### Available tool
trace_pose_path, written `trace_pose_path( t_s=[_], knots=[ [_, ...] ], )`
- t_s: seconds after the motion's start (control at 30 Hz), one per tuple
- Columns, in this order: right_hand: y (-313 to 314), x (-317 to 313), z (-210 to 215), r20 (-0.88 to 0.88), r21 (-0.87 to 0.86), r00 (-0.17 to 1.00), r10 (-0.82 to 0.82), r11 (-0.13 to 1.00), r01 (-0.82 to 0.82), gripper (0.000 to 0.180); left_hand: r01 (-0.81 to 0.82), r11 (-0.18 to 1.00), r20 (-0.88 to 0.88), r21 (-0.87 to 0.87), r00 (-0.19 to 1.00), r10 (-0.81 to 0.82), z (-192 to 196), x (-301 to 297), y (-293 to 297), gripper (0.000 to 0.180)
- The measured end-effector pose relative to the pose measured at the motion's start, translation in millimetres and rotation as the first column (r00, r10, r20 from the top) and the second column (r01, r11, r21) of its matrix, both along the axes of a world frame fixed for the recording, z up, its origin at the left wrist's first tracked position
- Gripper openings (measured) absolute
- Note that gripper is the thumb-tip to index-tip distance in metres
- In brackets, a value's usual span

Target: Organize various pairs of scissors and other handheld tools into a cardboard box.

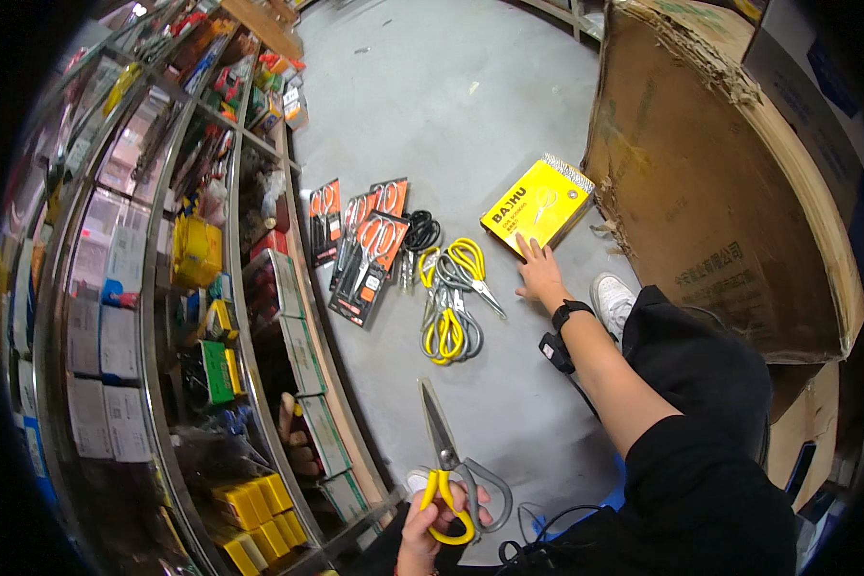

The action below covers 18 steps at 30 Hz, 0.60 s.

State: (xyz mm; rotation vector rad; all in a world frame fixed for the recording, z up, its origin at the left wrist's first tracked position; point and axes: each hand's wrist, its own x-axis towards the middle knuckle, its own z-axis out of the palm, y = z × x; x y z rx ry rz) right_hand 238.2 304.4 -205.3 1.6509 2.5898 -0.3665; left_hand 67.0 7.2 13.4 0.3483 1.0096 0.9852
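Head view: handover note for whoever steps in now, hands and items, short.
Left hand: grips yellow-and-grey scissors by the handles, blades closed, pointing away.
Right hand: flat on the floor, fingertips touching the yellow box.
On the floor: a pile of loose yellow-handled scissors, black-handled scissors, carded scissor packs beside the shelving.
Shelf is stocked; floor items not yet shelved.

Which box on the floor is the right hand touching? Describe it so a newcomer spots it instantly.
Start at the big torn cardboard carton on the right. At its lower left corner a flat yellow box lies on the grey floor, the right hand on its near edge. It is the only box there; its neighbours are loose and carded scissors.
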Motion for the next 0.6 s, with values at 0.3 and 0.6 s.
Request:
trace_pose_path(
  t_s=[0.3, 0.6],
  knots=[
    [0.1, 19.9, 8.4, 0.055, 0.334, 0.987, -0.151, 0.934, 0.125, 0.042, 0.060, 0.994, 0.016, 0.093, 0.998, -0.061, 7.6, 0.5, 6.1, 0.035],
    [44.5, 56.5, 150.9, -0.369, 0.157, 0.901, -0.229, 0.940, 0.304, 0.029, 0.078, 0.963, -0.156, 0.260, 0.987, -0.038, 32.3, 0.2, -4.1, 0.024]
  ],
)
